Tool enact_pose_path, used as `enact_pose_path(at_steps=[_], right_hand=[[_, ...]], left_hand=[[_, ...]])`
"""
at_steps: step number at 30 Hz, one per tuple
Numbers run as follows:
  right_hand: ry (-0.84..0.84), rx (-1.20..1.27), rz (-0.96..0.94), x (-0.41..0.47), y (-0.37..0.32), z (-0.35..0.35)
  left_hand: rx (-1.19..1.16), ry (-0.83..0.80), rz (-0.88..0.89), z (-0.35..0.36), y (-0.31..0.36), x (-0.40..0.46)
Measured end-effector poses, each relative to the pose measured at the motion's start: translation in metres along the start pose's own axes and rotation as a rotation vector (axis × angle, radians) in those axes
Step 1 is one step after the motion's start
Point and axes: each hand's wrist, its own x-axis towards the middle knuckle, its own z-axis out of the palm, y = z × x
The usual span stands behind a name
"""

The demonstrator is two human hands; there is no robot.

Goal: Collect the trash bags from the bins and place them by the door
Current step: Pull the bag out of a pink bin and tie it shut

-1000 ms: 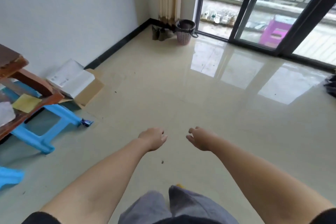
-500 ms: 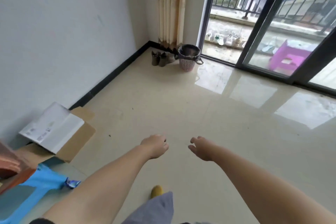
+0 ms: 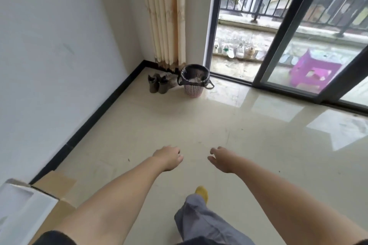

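Head view, single frame. Both forearms reach forward over the tiled floor [image 3: 249, 145]. Left hand [image 3: 168, 157]: fingers loosely curled downward, holding nothing. Right hand [image 3: 222, 158]: fingers relaxed and slightly spread, thumb apart, holding nothing. The two hands are near each other, not touching.

Hidden or unclear: fingertips of the left hand are folded out of sight beneath the knuckles. Upper arms are cut off at the bottom edge. A cardboard box [image 3: 33, 205], below and left of the left hand, is cropped by the frame corner; its contents cannot be made out.

Pink bin [image 3: 193, 89]: well beyond both hands, up and slightly right of the left hand, in the corner just beside the sliding glass door [image 3: 310, 49] and the curtain [image 3: 169, 16]. It stands upright, long axis vertical, mouth facing up. A black trash bag [image 3: 194, 74] lines it, rim folded over the edge, two tied loops sticking out left and right. Pale material lies inside; what it is cannot be told.

Dark boots [image 3: 158, 83] stand just left of the bin. A purple stool [image 3: 310, 71] sits outside behind the glass. A grey trouser leg and a yellow foot [image 3: 202, 193] show below the hands.
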Motion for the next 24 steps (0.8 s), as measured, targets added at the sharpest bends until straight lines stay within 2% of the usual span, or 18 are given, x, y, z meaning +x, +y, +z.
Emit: enact_pose_path(at_steps=[6,12,24], right_hand=[[0.019,-0.037,0.029,0.119,0.042,-0.122],[-0.009,-0.019,0.06,0.226,0.058,-0.203],[0.073,0.187,0.171,0.437,0.08,-0.357]], left_hand=[[-0.068,0.033,-0.007,-0.105,0.003,0.124],[-0.089,-0.002,-0.024,-0.183,-0.013,0.232],[0.109,-0.045,0.104,-0.364,-0.065,0.47]])
